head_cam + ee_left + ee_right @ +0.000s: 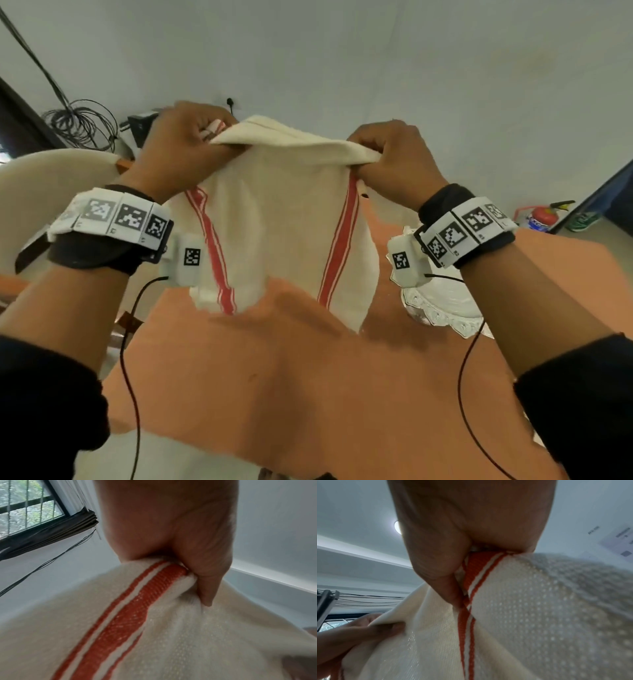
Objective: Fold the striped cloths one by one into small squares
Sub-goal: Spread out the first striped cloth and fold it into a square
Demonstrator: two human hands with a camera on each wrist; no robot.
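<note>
A cream cloth with red stripes (pixel 281 226) hangs in the air above the orange table (pixel 308 394). My left hand (pixel 185 144) grips its upper left corner, and my right hand (pixel 390 157) grips the upper right corner. The top edge is doubled over between the hands. In the left wrist view my left hand (pixel 180 547) pinches the cloth (pixel 154 635) at a red stripe. From the right wrist camera, my right hand (pixel 453 547) pinches the cloth (pixel 522 608) beside its red stripe, and the left hand (pixel 368 628) holds the far edge.
A white lace-edged plate (pixel 442 305) lies on the table at the right, under my right wrist. A cream chair back (pixel 51 192) stands at the left. Coiled black cables (pixel 82 123) hang on the wall. A red fire extinguisher (pixel 544 216) lies on the floor at the far right.
</note>
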